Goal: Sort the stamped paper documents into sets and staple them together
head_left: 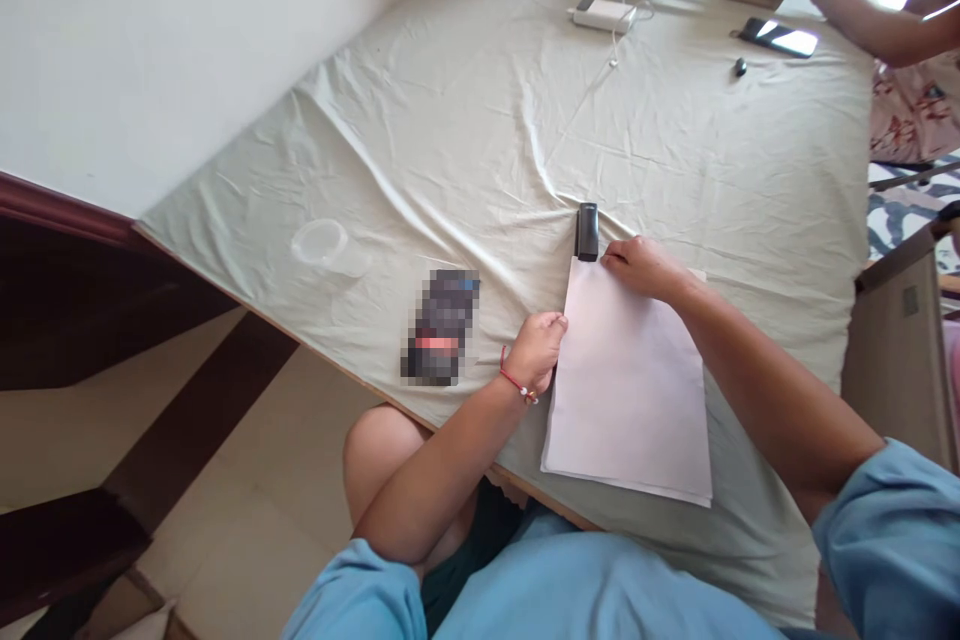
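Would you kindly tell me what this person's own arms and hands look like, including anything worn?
The left hand and right hand are ungloved. A thin red bracelet with small pale beads circles the left wrist. The left sleeve and right sleeve are short, light blue.

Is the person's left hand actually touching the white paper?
Touching: the head view shows the left hand holding the white paper by its left edge.

A light-blue top is covering the torso, its short sleeves draping loosely; a red bracelet with pale beads is circling the wrist above the left hand, and a dark green garment is showing below.
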A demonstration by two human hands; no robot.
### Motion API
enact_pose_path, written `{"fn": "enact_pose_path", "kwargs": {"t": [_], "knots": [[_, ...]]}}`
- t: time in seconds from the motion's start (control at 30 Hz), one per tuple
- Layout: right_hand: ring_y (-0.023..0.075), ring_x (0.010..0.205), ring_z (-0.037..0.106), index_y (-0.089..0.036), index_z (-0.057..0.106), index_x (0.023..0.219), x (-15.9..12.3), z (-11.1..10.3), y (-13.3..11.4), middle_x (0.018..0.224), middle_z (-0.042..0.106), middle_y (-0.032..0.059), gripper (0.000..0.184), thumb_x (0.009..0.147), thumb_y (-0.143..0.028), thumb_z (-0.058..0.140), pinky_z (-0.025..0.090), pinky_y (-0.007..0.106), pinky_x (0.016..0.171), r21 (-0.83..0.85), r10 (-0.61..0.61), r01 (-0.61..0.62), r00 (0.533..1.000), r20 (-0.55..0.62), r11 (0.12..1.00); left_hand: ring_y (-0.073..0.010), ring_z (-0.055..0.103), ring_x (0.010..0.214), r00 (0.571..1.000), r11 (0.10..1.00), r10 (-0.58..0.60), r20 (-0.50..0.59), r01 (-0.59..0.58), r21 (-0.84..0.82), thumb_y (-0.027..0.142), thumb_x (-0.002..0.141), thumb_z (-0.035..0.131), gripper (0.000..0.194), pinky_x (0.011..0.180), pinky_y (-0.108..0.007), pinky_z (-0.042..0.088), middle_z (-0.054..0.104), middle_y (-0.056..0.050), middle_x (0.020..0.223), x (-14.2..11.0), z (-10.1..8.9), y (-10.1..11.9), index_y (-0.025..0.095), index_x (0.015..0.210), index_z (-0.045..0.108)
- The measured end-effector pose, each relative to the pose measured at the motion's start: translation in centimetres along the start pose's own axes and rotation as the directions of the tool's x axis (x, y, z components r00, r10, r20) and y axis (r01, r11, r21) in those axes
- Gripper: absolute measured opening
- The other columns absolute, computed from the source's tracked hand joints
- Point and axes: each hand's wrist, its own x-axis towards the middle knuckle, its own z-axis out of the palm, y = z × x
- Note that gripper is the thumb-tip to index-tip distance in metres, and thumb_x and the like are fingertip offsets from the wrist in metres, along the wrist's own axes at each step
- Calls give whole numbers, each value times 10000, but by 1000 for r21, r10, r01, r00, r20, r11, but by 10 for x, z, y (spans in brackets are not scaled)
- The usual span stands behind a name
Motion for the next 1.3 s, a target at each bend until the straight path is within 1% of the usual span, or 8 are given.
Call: {"fn": "enact_pose_path", "kwargs": {"t": [0.17, 0.33, 0.47, 0.77, 0.93, 1.1, 1.2, 1.3], "knots": [[372, 1287, 603, -179, 764, 1246, -9, 6, 3, 1205, 760, 154, 381, 1036, -323, 482, 479, 493, 1035, -11, -41, 39, 990, -134, 999, -234, 725, 778, 1000, 1000, -4, -24, 5, 28, 409, 769, 840, 318, 754, -318, 585, 660, -14, 644, 3, -1, -1, 187, 700, 624], [312, 1541, 459, -195, 586, 1549, -21, 18, 5, 1601, 572, 111, 516, 1052, -213, 449, 306, 591, 1276, -104, -314, 299, 850, -422, 949, -241, 727, 746, 999, 999, -28, -35, 29, 22, 365, 792, 798, 277, 697, -315, 573, 694, -51, 673, 3, 0, 1, 175, 679, 631], [245, 1586, 424, -211, 608, 1530, -22, 25, 4, 1617, 555, 44, 586, 1033, -61, 338, 128, 625, 1347, -196, -410, 364, 854, -320, 911, -259, 746, 792, 999, 999, -39, -35, 40, 18, 329, 794, 783, 227, 739, -337, 599, 724, -64, 707, 1, 1, 3, 170, 696, 654], [252, 1540, 488, -215, 643, 1493, -21, 22, -6, 1593, 580, 41, 605, 994, -39, 349, 129, 635, 1343, -140, -340, 312, 895, -288, 940, -223, 673, 711, 998, 994, -3, -67, 11, 110, 393, 823, 840, 300, 709, -327, 566, 639, -13, 630, 3, 6, 0, 176, 734, 654], [312, 1465, 552, -202, 691, 1409, -33, 25, 9, 1560, 611, 108, 438, 1051, -276, 449, 389, 595, 1246, 27, -229, 279, 837, -497, 960, -131, 443, 592, 991, 946, 113, -77, -83, 314, 330, 923, 717, 356, 587, -248, 356, 440, 48, 585, -10, 5, -6, 201, 667, 506], [306, 1305, 643, -192, 697, 1319, -93, 39, 54, 1387, 694, 156, 430, 1029, -467, 537, 532, 538, 1104, 267, 106, 168, 627, -772, 949, -135, 378, 658, 966, 853, 257, 3, -228, 470, 299, 1003, 543, 299, 628, -264, 309, 431, 37, 676, -39, -10, -11, 205, 730, 464], [240, 1035, 707, -243, 658, 1361, -134, 52, 69, 1203, 741, 93, 516, 997, -606, 609, 579, 463, 974, 651, 416, 76, 712, -566, 755, -157, 456, 744, 949, 859, 311, 47, -302, 412, 405, 1016, 552, 286, 707, -267, 389, 514, 13, 769, -49, -16, -14, 208, 810, 522], [174, 685, 591, -264, 701, 1128, -156, 63, 65, 886, 691, 40, 495, 922, -712, 659, 528, 327, 611, 879, 455, 78, 832, -317, 470, -170, 510, 778, 949, 897, 316, 6, -301, 324, 503, 992, 610, 338, 759, -274, 454, 548, 1, 804, -46, -16, -18, 214, 831, 536]]}}
